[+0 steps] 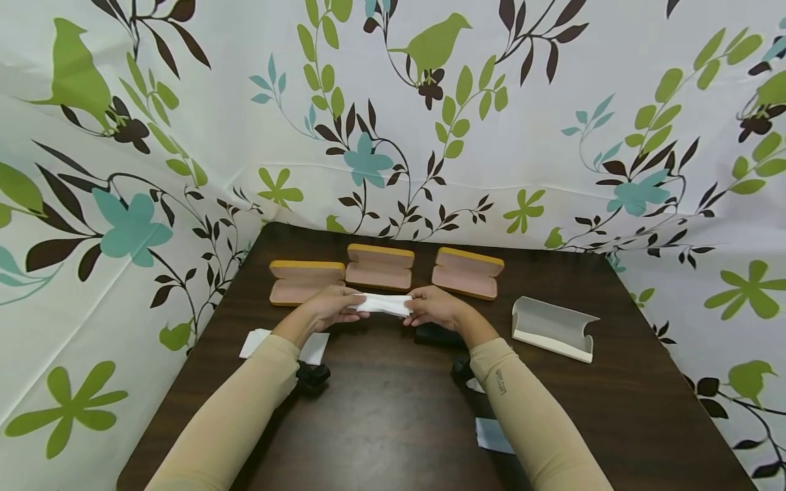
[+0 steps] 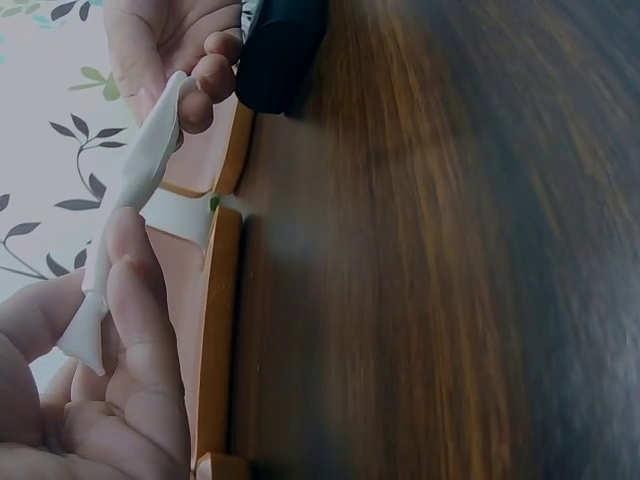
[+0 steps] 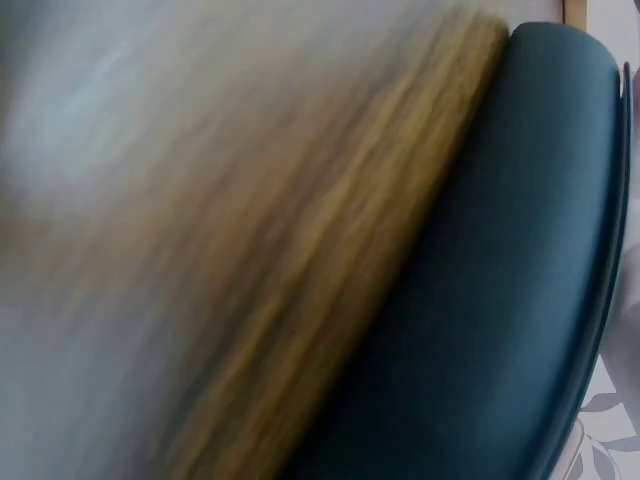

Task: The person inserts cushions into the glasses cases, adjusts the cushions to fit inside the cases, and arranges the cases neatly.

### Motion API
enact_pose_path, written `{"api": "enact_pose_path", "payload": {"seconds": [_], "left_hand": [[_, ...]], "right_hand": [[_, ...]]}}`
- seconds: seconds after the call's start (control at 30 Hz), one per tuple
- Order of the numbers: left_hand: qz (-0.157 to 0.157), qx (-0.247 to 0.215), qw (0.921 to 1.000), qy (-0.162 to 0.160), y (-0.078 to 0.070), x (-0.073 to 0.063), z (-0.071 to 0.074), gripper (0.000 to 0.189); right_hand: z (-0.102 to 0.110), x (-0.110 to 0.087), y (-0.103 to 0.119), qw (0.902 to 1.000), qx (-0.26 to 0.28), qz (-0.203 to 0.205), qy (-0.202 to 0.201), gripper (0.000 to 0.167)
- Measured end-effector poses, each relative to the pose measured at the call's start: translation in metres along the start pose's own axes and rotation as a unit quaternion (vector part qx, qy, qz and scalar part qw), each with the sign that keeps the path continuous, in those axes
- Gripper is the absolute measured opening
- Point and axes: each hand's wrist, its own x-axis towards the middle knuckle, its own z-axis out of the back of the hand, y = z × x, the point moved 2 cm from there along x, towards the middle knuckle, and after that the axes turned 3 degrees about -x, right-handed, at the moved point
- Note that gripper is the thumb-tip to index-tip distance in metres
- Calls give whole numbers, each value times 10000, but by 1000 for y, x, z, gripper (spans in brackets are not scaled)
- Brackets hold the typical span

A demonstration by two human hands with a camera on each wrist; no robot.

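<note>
A folded white cloth is stretched between both hands above the table. My left hand pinches one end of it between thumb and fingers, and my right hand pinches the other end. Seen from the left wrist, the cloth looks narrow and bunched at the near end. Just below the right hand lies a dark glasses case; this case fills much of the right wrist view, where only slivers of the hand show at the right edge.
Three open orange glasses cases with pink linings, left, middle and right, stand behind the hands. An open white case is at the right. White cloths lie by the left forearm, a blue-grey cloth by the right.
</note>
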Motion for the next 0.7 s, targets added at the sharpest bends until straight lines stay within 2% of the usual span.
{"api": "enact_pose_path", "payload": {"seconds": [0.47, 0.7], "left_hand": [[71, -161, 9998, 61, -4, 19, -23, 43], [70, -178, 9996, 198, -9, 32, -36, 43]], "right_hand": [[20, -14, -7, 9993, 193, -168, -257, 31], [35, -19, -16, 9990, 295, -39, -342, 31]]}}
